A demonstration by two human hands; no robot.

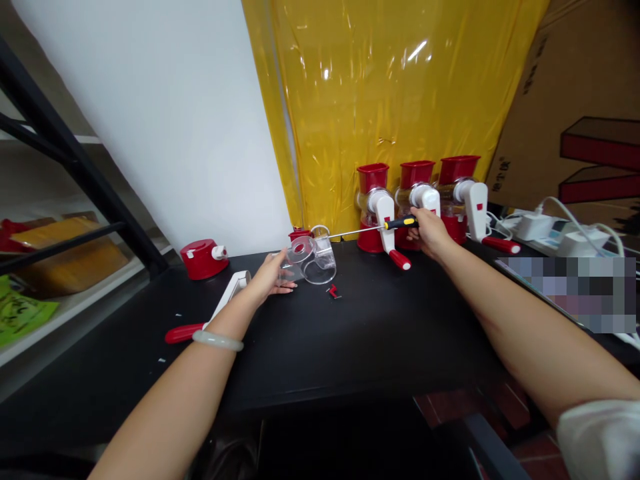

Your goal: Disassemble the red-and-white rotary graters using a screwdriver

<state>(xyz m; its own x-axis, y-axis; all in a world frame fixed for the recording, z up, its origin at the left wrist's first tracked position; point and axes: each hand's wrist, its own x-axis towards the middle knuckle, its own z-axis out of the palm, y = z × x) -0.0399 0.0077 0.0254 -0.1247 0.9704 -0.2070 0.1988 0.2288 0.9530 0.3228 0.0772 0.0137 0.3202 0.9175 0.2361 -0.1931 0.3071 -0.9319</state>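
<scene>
With my left hand point(273, 275) I grip a clear plastic housing point(320, 265) by its left side, low over the black table. My right hand point(427, 232) is closed round the black and yellow handle of a screwdriver point(401, 223). The screwdriver's thin shaft points left, and its tip is at the right side of the clear housing; whether it touches cannot be made out. Small red pieces with what look like screws point(333, 291) lie on the table just below the housing. A white crank with a red handle point(185, 333) lies partly behind my left forearm.
Three red and white rotary graters point(373, 207) stand along the back. A red round base point(205, 259) sits at the back left. White chargers with cables point(537, 225) and a blurred-out screen point(575, 293) are at the right. A shelf point(85, 287) stands left; a cardboard box point(575, 100) leans back right.
</scene>
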